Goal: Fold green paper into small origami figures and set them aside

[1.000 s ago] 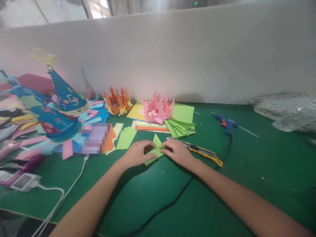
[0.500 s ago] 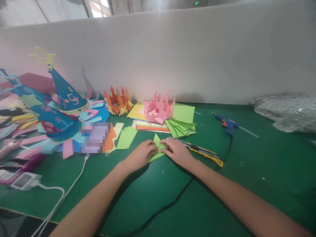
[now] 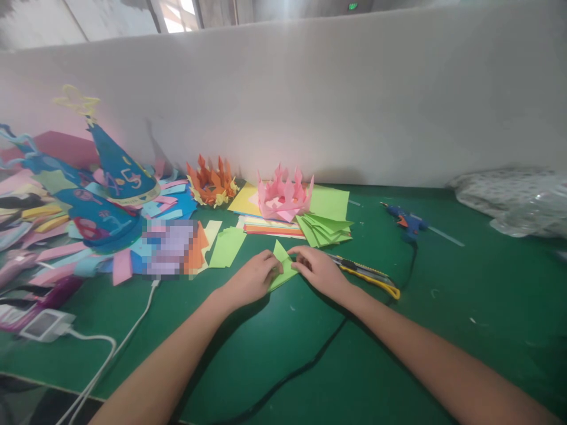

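A light green sheet of paper [image 3: 283, 268], folded to a point at its far end, lies on the green table between my hands. My left hand [image 3: 254, 274] has its curled fingers closed on the paper's left side. At the right side, my right hand [image 3: 318, 270] grips the paper's edge with thumb and forefinger bent together. A yellow and black utility knife [image 3: 367, 276] lies just beyond my right hand. Folded green paper pieces [image 3: 325, 229] are piled behind it, and flat green paper pieces [image 3: 227, 247] rest to the left.
A pink paper crown [image 3: 286, 198] stands on stacked coloured paper, with an orange paper crown [image 3: 212, 183] beside it. Blue cone hats [image 3: 119, 168] and paper strips crowd the left. A blue glue gun [image 3: 407, 221] lies right; its black cord [image 3: 305, 369] crosses the front.
My right hand has shifted slightly right, uncovering more of the green paper's middle. The paper's tip has moved a little left. My left hand stays nearly in place.
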`<action>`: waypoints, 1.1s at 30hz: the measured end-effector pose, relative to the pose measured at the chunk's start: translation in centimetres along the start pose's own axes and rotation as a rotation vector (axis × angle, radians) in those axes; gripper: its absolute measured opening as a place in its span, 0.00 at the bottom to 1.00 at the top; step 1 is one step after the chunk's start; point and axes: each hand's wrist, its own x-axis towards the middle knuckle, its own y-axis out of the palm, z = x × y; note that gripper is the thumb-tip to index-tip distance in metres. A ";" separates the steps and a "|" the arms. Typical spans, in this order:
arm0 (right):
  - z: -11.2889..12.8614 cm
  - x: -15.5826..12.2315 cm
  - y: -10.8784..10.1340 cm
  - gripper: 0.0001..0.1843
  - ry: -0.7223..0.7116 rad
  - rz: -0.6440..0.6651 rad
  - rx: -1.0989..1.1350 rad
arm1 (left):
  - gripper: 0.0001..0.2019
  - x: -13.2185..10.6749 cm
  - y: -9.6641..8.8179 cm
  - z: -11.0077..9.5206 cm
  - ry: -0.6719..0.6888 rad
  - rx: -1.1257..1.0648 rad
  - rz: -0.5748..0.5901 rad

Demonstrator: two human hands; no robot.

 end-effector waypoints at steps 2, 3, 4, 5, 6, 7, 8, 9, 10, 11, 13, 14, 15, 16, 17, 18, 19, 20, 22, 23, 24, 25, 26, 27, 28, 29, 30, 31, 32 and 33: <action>0.0 0.0 0.0 0.10 -0.001 -0.003 -0.007 | 0.14 0.0 0.0 0.1 0.007 0.012 0.009; 0.1 0.0 0.0 0.10 -0.007 -0.002 -0.011 | 0.14 -0.1 0.0 0.1 0.014 0.013 0.010; 0.1 0.0 -0.1 0.09 -0.016 0.000 -0.017 | 0.15 -0.1 0.0 0.1 0.020 0.010 0.010; 0.2 0.0 -0.1 0.08 -0.024 0.002 -0.024 | 0.15 -0.1 0.0 0.1 0.025 0.004 0.007; 0.2 0.0 -0.1 0.07 -0.033 0.004 -0.032 | 0.15 -0.1 0.0 0.0 0.027 -0.002 0.003; 0.2 0.0 -0.2 0.06 -0.041 0.006 -0.040 | 0.15 -0.1 0.0 0.0 0.027 -0.008 0.000; 0.3 0.0 -0.2 0.06 -0.048 0.007 -0.047 | 0.15 -0.1 0.0 0.0 0.024 -0.011 -0.001; 0.3 0.0 -0.2 0.06 -0.053 0.007 -0.052 | 0.15 -0.1 0.0 0.0 0.022 -0.012 0.000; 0.3 0.0 -0.2 0.06 -0.059 0.007 -0.057 | 0.15 0.0 0.0 0.0 0.019 -0.011 0.002; 0.4 0.0 -0.2 0.06 -0.064 0.009 -0.060 | 0.15 0.0 0.0 0.0 0.016 -0.008 0.004; 0.4 0.0 -0.2 0.06 -0.075 0.005 -0.065 | 0.15 0.0 0.0 0.1 0.007 0.002 0.007; 0.5 -0.1 -0.3 0.06 -0.083 -0.001 -0.065 | 0.16 0.0 0.1 0.1 0.003 0.008 0.006; 0.5 -0.1 -0.3 0.07 -0.095 -0.011 -0.062 | 0.16 0.0 0.1 0.1 0.001 0.013 0.004; 0.5 -0.2 -0.4 0.08 -0.112 -0.021 -0.058 | 0.16 0.1 0.1 0.2 -0.001 0.016 0.002; 0.5 -0.2 -0.4 0.08 -0.138 -0.026 -0.055 | 0.17 0.1 0.1 0.2 -0.002 0.016 0.002; 0.5 -0.3 -0.5 0.09 -0.175 -0.025 -0.053 | 0.17 0.1 0.1 0.2 -0.002 0.015 0.000; 0.5 -0.3 -0.6 0.10 -0.216 -0.017 -0.055 | 0.17 0.1 0.1 0.2 -0.002 0.012 -0.001; 0.4 -0.4 -0.7 0.11 -0.257 -0.002 -0.062 | 0.16 0.1 0.1 0.2 -0.004 0.008 -0.003; 0.3 -0.5 -0.8 0.14 -0.318 0.031 -0.081 | 0.16 0.1 0.1 0.2 -0.009 -0.001 -0.005; 0.2 -0.5 -0.8 0.14 -0.333 0.041 -0.090 | 0.16 0.1 0.1 0.2 -0.013 -0.005 -0.007; 0.1 -0.5 -0.8 0.15 -0.338 0.046 -0.099 | 0.16 0.1 0.0 0.2 -0.017 -0.010 -0.011; 0.1 -0.5 -0.8 0.15 -0.339 0.050 -0.106 | 0.16 0.1 0.0 0.2 -0.020 -0.013 -0.014; 0.0 -0.5 -0.8 0.15 -0.339 0.052 -0.112 | 0.16 0.1 0.0 0.2 -0.020 -0.015 -0.016; 0.0 -0.5 -0.7 0.15 -0.339 0.052 -0.116 | 0.15 0.1 0.0 0.2 -0.017 -0.015 -0.015; 0.0 -0.5 -0.7 0.16 -0.337 0.053 -0.120 | 0.15 0.1 0.0 0.2 -0.011 -0.013 -0.013; 0.0 -0.5 -0.7 0.16 -0.336 0.055 -0.122 | 0.14 0.1 0.0 0.2 -0.006 -0.010 -0.009; 0.0 -0.5 -0.7 0.15 -0.336 0.055 -0.121 | 0.13 0.1 0.0 0.2 -0.001 -0.006 -0.005; 0.0 -0.5 -0.7 0.15 -0.335 0.054 -0.120 | 0.13 0.1 0.0 0.3 0.003 -0.002 0.001; 0.0 -0.5 -0.6 0.15 -0.335 0.053 -0.119 | 0.12 0.1 0.0 0.3 0.004 0.001 0.005; 0.0 -0.5 -0.6 0.16 -0.335 0.052 -0.119 | 0.12 0.1 0.0 0.3 0.001 0.002 0.007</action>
